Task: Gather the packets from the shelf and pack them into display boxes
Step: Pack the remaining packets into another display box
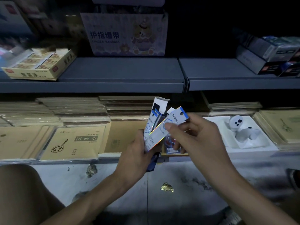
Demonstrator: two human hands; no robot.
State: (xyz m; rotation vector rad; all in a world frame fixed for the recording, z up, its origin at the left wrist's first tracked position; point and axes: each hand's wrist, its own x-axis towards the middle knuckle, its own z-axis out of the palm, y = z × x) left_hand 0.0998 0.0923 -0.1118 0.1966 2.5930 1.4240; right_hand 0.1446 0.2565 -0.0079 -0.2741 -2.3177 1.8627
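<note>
My left hand (138, 150) grips a small white and blue display box (156, 114) by its lower end; the box's top flap stands open. My right hand (193, 135) pinches a white packet (164, 130) with a blue top edge and a hang hole, thumb on its face. The packet lies tilted across the front of the box, its lower end against my left hand. Another small blue packet (170, 147) shows under my right hand's fingers; whether they hold it is unclear. Both hands hover in front of the lower shelf.
Stacks of brown drawing books (73, 140) fill the lower shelf. A white tray with a toy figure (241, 129) sits to the right. On the grey upper shelf (123, 73) stand a yellow box (40, 64), a finger bandage carton (125, 33) and dark boxes (267, 57). My knee (21, 192) is at lower left.
</note>
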